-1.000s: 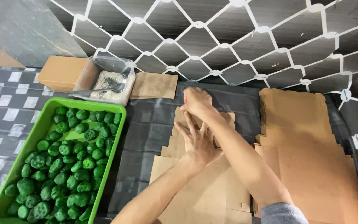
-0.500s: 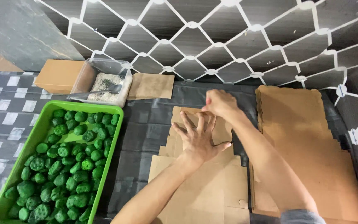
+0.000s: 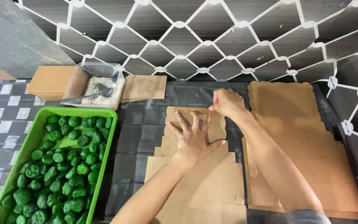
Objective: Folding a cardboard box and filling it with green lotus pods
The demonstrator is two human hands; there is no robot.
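Matt brown cardboard blank (image 3: 195, 182); glossy green plastic tray (image 3: 34, 143).

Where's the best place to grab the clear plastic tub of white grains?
Probably the clear plastic tub of white grains by its long side walls, coming from above. It sits open-topped, the brown cardboard box crowds its left, and a scoop leans inside.

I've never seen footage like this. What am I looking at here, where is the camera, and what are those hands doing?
No machine here: the camera sits on a person's head and looks down at their own two bare hands. The left hand lies flat, fingers spread, on a brown cardboard cut-out spread on a dark table cover. The right hand pinches that cut-out's far edge. To the right lies a stack of similar cardboard sheets. To the left is a green tray full of round green pieces. Behind it stand a clear tub of pale grains, a small brown box and a flat brown packet.
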